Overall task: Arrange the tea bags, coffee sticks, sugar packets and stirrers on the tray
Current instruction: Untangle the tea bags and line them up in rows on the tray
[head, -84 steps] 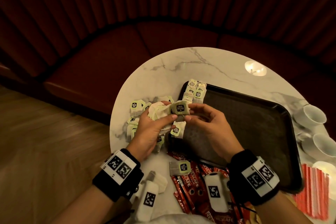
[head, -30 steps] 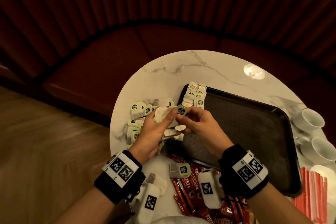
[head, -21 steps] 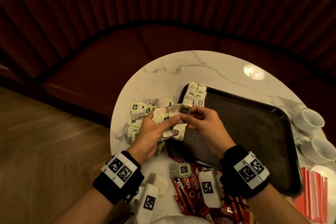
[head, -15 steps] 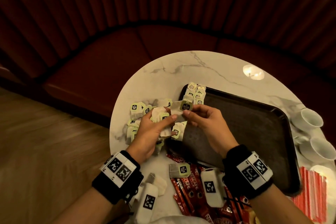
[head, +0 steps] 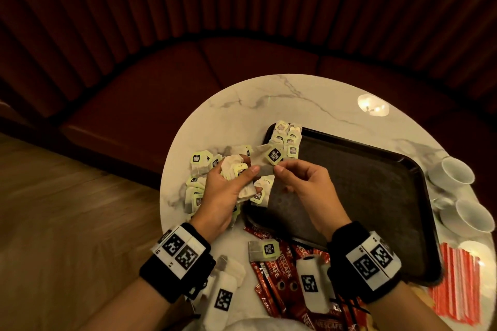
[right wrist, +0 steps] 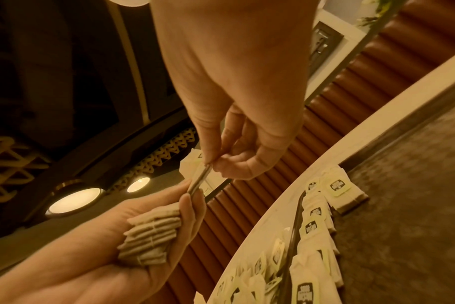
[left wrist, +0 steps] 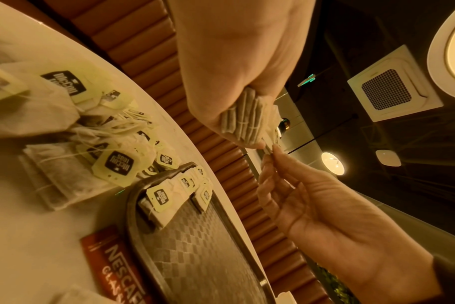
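Observation:
My left hand (head: 236,183) grips a bundle of tea bags (left wrist: 247,121) above the table's left side. My right hand (head: 285,166) pinches one tea bag (head: 271,157) with a green tag. That bag's other end still touches my left thumb. A black tray (head: 376,196) lies on the right, with two short rows of tea bags (head: 287,140) in its far left corner. Loose tea bags (head: 197,177) are heaped on the marble left of the tray. Red coffee sticks (head: 274,271) lie near the front edge, and red-and-white striped sticks (head: 457,285) at the far right.
Two white cups (head: 454,173) stand right of the tray at the round table's (head: 269,99) edge. One tea bag (head: 262,248) lies on the coffee sticks. A dark red bench curves round behind the table, with wooden floor on the left.
My right hand has drawn a single tea bag up and out of the bundle, so its tag now shows between the hands. My left hand has kept its grip on the bundle.

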A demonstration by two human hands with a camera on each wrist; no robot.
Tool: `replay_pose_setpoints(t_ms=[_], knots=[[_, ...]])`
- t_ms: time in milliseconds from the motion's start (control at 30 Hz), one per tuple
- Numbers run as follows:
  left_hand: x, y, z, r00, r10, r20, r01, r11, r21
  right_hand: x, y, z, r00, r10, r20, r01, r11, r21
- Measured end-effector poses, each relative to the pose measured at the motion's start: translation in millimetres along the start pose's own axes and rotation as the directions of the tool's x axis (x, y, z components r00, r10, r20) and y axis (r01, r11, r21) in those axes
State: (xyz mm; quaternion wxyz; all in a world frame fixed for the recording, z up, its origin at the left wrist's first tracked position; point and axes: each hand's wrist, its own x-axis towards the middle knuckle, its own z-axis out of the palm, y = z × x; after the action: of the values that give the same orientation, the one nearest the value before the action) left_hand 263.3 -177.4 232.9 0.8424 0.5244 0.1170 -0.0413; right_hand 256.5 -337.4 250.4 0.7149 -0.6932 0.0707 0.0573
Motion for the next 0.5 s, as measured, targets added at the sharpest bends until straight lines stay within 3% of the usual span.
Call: replay_pose_setpoints(t_ms=[500], knots=[[-1.3, 4.6, 4.0, 0.999, -0.03, -0.012, 0.028, 0.99, -0.139, -10.2, -3.2, 2.7, 0.993, -0.074, 0.097, 0.092, 0.975, -0.203]])
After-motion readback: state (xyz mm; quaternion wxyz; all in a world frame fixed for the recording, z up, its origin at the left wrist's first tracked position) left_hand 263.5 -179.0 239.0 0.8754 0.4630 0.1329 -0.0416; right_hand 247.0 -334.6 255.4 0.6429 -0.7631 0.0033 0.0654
